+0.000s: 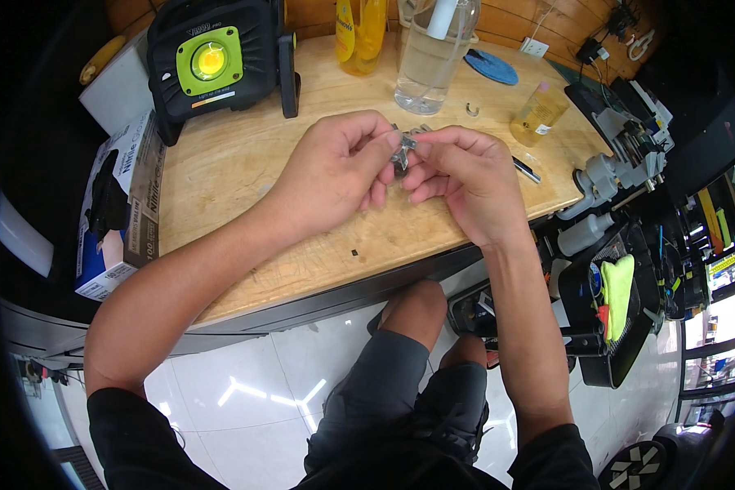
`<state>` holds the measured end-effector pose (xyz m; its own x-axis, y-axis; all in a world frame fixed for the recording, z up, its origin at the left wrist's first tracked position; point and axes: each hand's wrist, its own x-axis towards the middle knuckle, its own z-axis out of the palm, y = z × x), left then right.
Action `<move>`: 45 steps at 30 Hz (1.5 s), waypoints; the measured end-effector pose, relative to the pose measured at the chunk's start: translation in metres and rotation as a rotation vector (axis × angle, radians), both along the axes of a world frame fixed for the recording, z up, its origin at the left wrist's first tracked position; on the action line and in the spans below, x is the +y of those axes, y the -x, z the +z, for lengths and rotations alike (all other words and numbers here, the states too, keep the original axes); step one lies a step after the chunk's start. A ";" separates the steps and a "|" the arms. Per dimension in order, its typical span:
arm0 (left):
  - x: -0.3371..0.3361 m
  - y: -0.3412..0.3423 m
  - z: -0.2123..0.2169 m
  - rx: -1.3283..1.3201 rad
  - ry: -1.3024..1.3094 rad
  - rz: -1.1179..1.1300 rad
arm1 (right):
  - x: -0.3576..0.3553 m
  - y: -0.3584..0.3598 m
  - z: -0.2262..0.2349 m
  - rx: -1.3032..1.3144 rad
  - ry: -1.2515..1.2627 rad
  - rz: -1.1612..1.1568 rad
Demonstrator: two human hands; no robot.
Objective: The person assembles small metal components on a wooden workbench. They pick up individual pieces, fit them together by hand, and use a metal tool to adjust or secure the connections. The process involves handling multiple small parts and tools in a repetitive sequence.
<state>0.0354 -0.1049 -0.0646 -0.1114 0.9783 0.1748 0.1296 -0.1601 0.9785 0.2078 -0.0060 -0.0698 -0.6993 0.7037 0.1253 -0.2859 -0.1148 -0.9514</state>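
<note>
Black short sleeves come in at the lower edge nearest us, with our dark grey shorts between them. Over the wooden bench, we hold a small silvery metal part between our two hands. Our left hand is clamped on its left side, thumb against curled fingers; our right hand pinches its right side. Our fingers hide much of its shape.

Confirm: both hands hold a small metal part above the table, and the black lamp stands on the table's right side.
No: the black lamp stands on the left side of the table, as the head view shows. The left hand and right hand hold a small metal part above the table.
</note>
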 end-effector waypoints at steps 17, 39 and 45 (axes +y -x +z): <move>0.000 0.000 -0.002 -0.004 0.019 -0.061 | -0.004 0.000 0.004 -0.122 -0.054 -0.046; 0.004 -0.005 -0.001 0.079 -0.059 0.059 | -0.007 0.004 -0.003 0.005 -0.077 -0.083; 0.004 -0.002 -0.004 0.308 -0.256 0.189 | -0.010 0.008 -0.003 -0.049 -0.127 -0.136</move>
